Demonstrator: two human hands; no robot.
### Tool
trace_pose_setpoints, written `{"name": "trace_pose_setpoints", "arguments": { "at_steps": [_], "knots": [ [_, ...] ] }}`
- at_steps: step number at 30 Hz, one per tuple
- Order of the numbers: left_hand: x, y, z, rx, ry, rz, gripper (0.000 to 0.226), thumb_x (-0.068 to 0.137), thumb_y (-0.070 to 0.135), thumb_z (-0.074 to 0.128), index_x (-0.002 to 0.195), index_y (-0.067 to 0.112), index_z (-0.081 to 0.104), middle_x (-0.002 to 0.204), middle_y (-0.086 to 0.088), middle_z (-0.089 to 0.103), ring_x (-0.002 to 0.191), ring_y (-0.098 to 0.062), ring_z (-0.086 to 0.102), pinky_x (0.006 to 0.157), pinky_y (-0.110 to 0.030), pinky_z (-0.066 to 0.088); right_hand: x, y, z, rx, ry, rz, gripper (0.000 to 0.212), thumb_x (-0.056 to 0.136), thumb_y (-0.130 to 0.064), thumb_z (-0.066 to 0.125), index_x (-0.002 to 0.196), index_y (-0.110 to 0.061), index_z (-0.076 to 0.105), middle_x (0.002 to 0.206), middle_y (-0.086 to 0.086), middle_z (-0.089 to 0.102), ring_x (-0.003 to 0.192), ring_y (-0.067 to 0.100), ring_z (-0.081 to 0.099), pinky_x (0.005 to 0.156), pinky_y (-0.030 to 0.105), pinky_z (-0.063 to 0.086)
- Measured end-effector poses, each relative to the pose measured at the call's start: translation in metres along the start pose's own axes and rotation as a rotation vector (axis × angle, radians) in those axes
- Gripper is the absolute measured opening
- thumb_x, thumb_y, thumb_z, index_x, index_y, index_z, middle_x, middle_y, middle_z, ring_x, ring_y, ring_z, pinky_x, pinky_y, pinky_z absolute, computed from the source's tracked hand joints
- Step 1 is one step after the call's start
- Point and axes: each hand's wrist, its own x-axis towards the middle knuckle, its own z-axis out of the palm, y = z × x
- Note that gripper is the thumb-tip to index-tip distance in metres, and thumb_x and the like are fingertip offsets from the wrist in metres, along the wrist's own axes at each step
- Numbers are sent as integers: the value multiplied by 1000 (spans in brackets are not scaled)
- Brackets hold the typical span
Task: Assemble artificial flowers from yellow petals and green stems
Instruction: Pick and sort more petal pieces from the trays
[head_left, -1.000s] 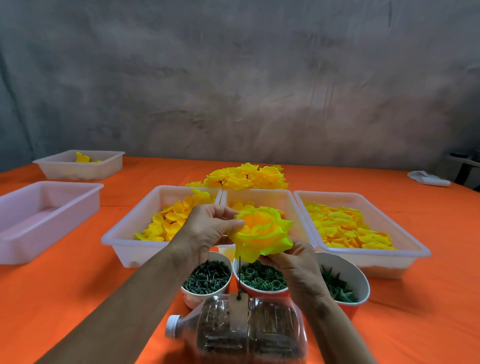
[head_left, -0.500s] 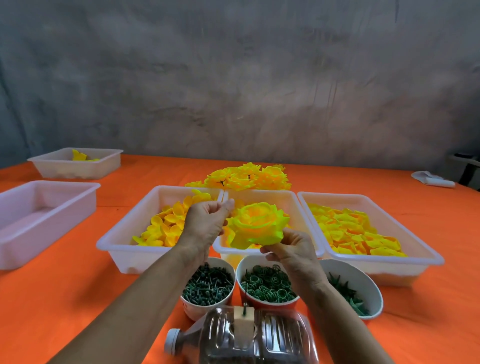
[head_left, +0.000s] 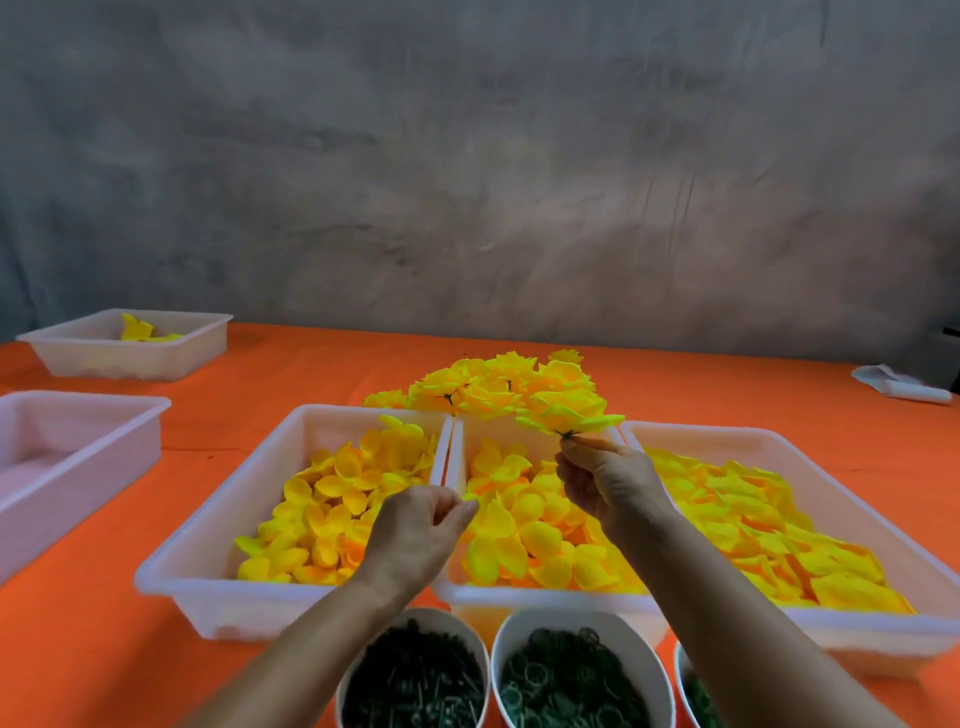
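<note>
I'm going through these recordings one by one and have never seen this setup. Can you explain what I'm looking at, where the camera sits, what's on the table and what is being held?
There is no machine here: a person works with bare hands, filmed by a wide-angle camera worn on the head, looking forward and down. The right hand pinches an assembled yellow flower from below, holding it up near the pile of finished flowers. The left hand holds nothing, fingers loosely curled. On the orange tablecloth three white trays of loose yellow petals sit side by side. Nearest the camera stand cups of dark green parts. Two more white trays are at the left, the far one with a few yellow pieces.
</note>
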Motion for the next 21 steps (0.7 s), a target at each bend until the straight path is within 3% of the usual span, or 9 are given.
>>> {"name": "trace_pose_setpoints", "arguments": {
  "at_steps": [3,6,11,21],
  "knots": [
    [2,-6,3,0,16,-2,30,88,25,64,65,6,66,55,1,54,54,-11,45,56,-30,35,22,6,0,-20,39,43,9,85,-2,64,80,-9,62,66,6,64,60,16,59,54,27,44],
    [2,-10,5,7,10,-11,23,87,26,65,72,10,71,69,-2,67,66,-15,59,65,-33,45,40,13,-5,-20,89,96,9,84,-1,64,78,-8,62,68,8,63,61,16,58,54,27,42],
    [0,-14,5,-7,-10,-17,16,85,27,67,70,22,67,72,8,63,63,1,53,59,-12,39,65,11,-9,67,168,187,14,83,2,63,74,-8,58,58,6,61,51,13,58,46,22,44],
    [1,-18,9,43,-34,39,28,85,34,65,61,34,50,72,13,56,71,-4,51,64,-10,35,126,-13,-29,90,312,162,18,88,0,59,74,-8,51,33,-1,54,28,5,51,36,15,42]
  ]
}}
